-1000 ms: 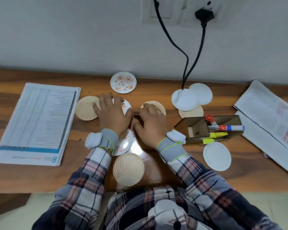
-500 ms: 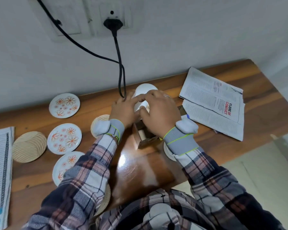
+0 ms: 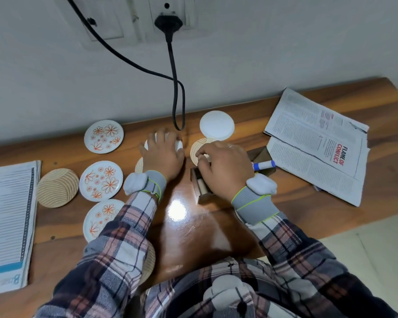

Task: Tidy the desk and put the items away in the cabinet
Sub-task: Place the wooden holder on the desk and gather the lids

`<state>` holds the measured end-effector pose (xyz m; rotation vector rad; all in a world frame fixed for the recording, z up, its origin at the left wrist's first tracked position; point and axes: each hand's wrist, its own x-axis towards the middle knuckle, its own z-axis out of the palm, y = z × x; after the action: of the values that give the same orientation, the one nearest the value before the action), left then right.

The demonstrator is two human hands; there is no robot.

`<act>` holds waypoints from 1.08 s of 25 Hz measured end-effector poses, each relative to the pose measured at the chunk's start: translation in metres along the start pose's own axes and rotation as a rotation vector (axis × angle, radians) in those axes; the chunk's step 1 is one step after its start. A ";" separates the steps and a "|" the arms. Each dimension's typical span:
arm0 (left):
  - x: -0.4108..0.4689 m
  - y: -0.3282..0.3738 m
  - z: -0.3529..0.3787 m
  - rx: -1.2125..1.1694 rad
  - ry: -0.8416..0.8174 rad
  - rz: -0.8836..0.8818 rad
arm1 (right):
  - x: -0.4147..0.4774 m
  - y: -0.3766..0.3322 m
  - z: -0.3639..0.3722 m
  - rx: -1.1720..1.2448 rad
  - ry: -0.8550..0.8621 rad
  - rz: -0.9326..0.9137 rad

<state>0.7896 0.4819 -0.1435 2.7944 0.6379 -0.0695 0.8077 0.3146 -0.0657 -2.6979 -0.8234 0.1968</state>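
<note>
left hand (image 3: 162, 154) lying flat on a white coaster (image 3: 179, 145), fingers spread, right hand (image 3: 223, 167) pinching a ribbed wooden coaster (image 3: 194, 150) beside the pen box (image 3: 203, 198)

Even indoor light, bright glare patch on the desk (image 3: 177, 212) (overhead source), wide-angle bending at edges, slightly soft
</note>
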 end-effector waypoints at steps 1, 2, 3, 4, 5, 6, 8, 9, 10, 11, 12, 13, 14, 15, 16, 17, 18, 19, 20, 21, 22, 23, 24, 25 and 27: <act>-0.001 0.000 0.000 -0.021 0.003 -0.004 | -0.001 0.000 0.000 0.000 0.002 -0.001; -0.002 0.003 0.000 -0.033 -0.009 0.014 | -0.001 0.001 0.000 -0.001 0.002 -0.001; -0.001 0.007 0.001 -0.026 -0.045 0.057 | -0.001 0.001 0.001 -0.006 0.002 -0.002; -0.001 0.014 0.003 0.005 -0.098 0.126 | -0.002 0.002 0.000 -0.017 0.001 -0.001; -0.001 0.020 0.005 0.059 -0.153 0.204 | -0.002 0.004 0.000 -0.028 -0.001 0.000; 0.000 0.024 0.007 0.119 -0.196 0.273 | -0.003 0.006 0.000 -0.032 -0.002 0.000; 0.004 0.032 0.010 0.175 -0.246 0.377 | -0.006 0.011 -0.002 -0.013 0.012 0.009; 0.006 0.035 0.011 0.161 -0.261 0.419 | -0.007 0.015 -0.004 0.005 0.025 0.013; 0.007 0.039 0.011 0.125 -0.277 0.452 | -0.008 0.018 -0.006 0.016 0.034 0.017; 0.009 0.042 0.010 0.069 -0.290 0.471 | -0.008 0.020 -0.007 0.019 0.038 0.019; 0.009 0.044 0.011 0.006 -0.295 0.474 | -0.009 0.022 -0.008 0.015 0.036 0.022; 0.010 0.046 0.012 -0.046 -0.284 0.470 | -0.009 0.023 -0.009 0.008 0.035 0.025; 0.009 0.045 0.013 -0.069 -0.269 0.466 | -0.009 0.024 -0.009 0.004 0.036 0.027; 0.009 0.045 0.014 -0.071 -0.255 0.463 | -0.009 0.024 -0.009 0.005 0.038 0.030; 0.008 0.044 0.015 -0.068 -0.245 0.459 | -0.009 0.025 -0.009 0.011 0.044 0.035; 0.008 0.044 0.016 -0.072 -0.234 0.448 | -0.009 0.025 -0.008 0.024 0.053 0.041; 0.010 0.045 0.016 -0.076 -0.226 0.436 | -0.010 0.025 -0.008 0.038 0.064 0.047; 0.012 0.047 0.016 -0.068 -0.222 0.428 | -0.010 0.025 -0.008 0.048 0.069 0.049; 0.015 0.049 0.016 -0.035 -0.225 0.434 | -0.010 0.025 -0.008 0.052 0.067 0.049; 0.018 0.052 0.016 0.015 -0.233 0.451 | -0.010 0.026 -0.009 0.054 0.062 0.046; 0.021 0.056 0.016 0.066 -0.248 0.469 | -0.009 0.028 -0.009 0.056 0.059 0.044; 0.022 0.061 0.018 0.096 -0.263 0.479 | -0.009 0.031 -0.010 0.057 0.059 0.047; 0.024 0.064 0.017 0.102 -0.270 0.473 | -0.009 0.034 -0.012 0.057 0.064 0.049; 0.025 0.066 0.017 0.091 -0.267 0.456 | -0.008 0.037 -0.013 0.056 0.067 0.049; 0.023 0.067 0.015 0.063 -0.256 0.435 | -0.006 0.042 -0.015 0.052 0.055 0.048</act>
<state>0.8398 0.4295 -0.1429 2.8480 -0.0360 -0.3556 0.8275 0.2745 -0.0652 -2.6630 -0.7287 0.1525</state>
